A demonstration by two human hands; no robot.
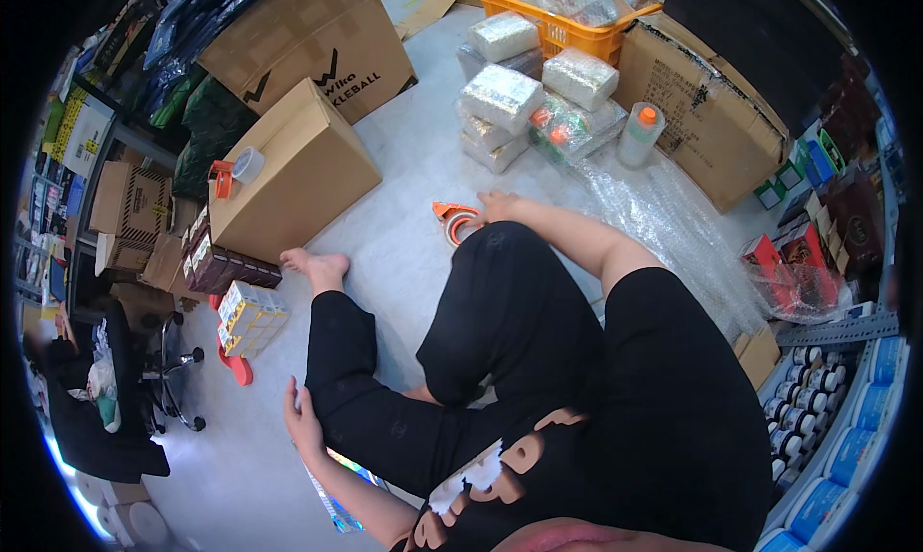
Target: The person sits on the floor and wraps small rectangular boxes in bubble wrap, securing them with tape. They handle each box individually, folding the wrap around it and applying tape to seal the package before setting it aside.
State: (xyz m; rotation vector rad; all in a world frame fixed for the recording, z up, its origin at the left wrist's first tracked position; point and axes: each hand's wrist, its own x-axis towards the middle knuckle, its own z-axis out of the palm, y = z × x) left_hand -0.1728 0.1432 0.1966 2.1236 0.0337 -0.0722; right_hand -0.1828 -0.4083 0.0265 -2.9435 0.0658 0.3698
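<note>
My right hand point(496, 207) reaches past my bent knee to an orange tape dispenser point(456, 222) on the pale floor; its fingers are at the dispenser's right edge, and whether they grip it cannot be told. Beside my other knee is my left hand point(304, 418), its fingers apart and nothing seen in it. A shiny holographic sheet point(336, 505) lies on the floor, partly under my left forearm. Beyond the dispenser stand stacked bubble-wrapped packages point(502, 96) and a wrapped bottle with an orange cap point(640, 137).
A cardboard box point(303, 170) bears another orange dispenser point(221, 180) and a tape roll point(247, 165). Small yellow-white boxes point(251, 320) stand at left. Bubble wrap point(663, 227) spreads at right, near a large carton point(707, 112) and an orange crate point(570, 33). An office chair point(169, 372) stands far left.
</note>
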